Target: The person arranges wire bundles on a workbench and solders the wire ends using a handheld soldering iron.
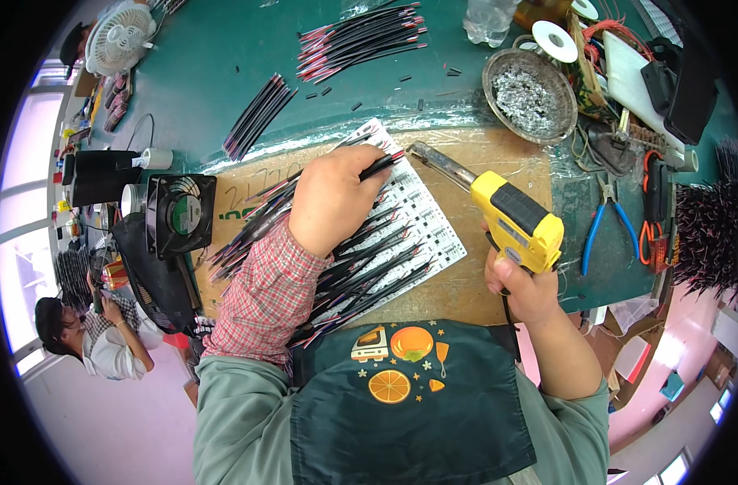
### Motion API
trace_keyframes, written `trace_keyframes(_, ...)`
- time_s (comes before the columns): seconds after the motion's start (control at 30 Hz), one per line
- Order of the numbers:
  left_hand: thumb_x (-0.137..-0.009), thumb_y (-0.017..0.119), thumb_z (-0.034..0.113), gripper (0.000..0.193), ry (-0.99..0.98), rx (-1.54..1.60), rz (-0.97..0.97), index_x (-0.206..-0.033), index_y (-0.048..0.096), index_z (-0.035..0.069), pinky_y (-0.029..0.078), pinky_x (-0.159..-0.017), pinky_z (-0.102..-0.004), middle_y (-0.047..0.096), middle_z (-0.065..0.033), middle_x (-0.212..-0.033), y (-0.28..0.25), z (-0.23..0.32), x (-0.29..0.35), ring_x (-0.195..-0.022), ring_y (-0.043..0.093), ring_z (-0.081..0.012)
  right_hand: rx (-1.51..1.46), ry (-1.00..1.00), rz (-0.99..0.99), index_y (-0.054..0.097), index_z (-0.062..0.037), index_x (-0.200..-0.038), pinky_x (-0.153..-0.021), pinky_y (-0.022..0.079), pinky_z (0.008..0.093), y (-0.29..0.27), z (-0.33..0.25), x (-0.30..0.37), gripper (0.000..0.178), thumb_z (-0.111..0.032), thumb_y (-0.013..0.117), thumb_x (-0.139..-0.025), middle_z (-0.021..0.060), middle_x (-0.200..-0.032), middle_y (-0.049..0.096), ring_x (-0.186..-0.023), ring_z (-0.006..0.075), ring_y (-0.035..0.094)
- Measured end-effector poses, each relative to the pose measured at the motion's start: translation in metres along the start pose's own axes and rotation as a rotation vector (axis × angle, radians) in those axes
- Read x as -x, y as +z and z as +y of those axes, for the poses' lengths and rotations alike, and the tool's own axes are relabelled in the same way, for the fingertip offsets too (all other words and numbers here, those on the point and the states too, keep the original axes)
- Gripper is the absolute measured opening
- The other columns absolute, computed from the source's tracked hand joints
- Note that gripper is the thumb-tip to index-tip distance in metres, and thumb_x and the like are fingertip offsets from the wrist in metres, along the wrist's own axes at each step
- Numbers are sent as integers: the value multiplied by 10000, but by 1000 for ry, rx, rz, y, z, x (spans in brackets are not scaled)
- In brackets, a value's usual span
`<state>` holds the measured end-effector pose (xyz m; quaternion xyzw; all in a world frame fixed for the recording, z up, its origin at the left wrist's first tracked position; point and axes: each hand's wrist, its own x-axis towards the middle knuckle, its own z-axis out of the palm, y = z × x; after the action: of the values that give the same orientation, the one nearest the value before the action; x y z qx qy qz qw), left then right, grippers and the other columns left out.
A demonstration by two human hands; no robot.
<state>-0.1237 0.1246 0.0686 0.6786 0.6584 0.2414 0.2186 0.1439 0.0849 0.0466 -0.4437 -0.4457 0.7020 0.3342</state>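
Observation:
My left hand (337, 194) is closed around a small bunch of black-sleeved wires (377, 167), whose red ends point right. In my right hand (521, 284) is a yellow soldering gun (516, 218), gripped by its handle. Its metal tip (417, 150) sits just right of the wire ends; whether they touch I cannot tell. Under the left hand, a white circuit-board panel (434, 226) with black markings lies tilted on a brown board. Rows of black and red wires (369, 271) lie across the panel, partly hidden by my left hand and forearm.
Bundles of black wires (361, 40) lie at the back of the green table (199, 48). A metal bowl of silvery scraps (531, 95) stands back right. Blue-handled pliers (608, 222) lie right, beside orange-handled cutters (652, 210). A small black fan (181, 214) stands left. Another person (102, 339) works farther left.

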Motion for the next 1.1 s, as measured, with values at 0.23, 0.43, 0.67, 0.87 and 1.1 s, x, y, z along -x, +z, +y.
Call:
trace_keyframes(0.23, -802, 680, 154, 197, 46, -68, 20, -942, 672, 15, 497, -692, -380, 648, -186, -839, 7, -12, 2, -784, 635, -358, 55, -18, -53, 411, 28, -1293, -484, 411, 255, 2, 8, -7, 522, -162, 593, -842, 116, -928, 557, -541, 117, 468)
trace_keyframes(0.43, -794, 676, 154, 182, 58, -93, 33, -921, 674, 24, 499, -693, -389, 648, -181, -837, 8, -15, 2, -786, 634, -359, 35, -22, -48, 431, 24, -1251, -485, 410, 249, 7, 6, -10, 472, -148, 595, -843, 100, -891, 547, -552, 112, 472)
trace_keyframes(0.67, -800, 674, 164, 182, 59, -102, 34, -911, 670, 20, 497, -684, -396, 645, -179, -824, 11, -15, 3, -771, 630, -362, 56, 44, -33, 471, 37, -1160, -486, 400, 244, 6, 7, -9, 378, -135, 596, -847, 42, -677, 507, -550, 108, 471)
trace_keyframes(0.87, -801, 674, 167, 183, 58, -116, 33, -912, 670, 22, 496, -671, -397, 642, -182, -805, 11, -14, 3, -757, 630, -364, 68, 10, -36, 468, 52, -1178, -496, 409, 254, 6, 6, -9, 409, -147, 597, -846, 42, -674, 499, -542, 111, 467)
trace_keyframes(1.1, -797, 676, 167, 190, 23, -119, 9, -921, 671, 24, 497, -669, -393, 648, -185, -813, 9, -14, 4, -764, 635, -361, -3, 31, -19, 428, 70, -1284, -483, 376, 250, 6, 10, -3, 565, -223, 608, -834, 41, -635, 474, -512, 110, 436)
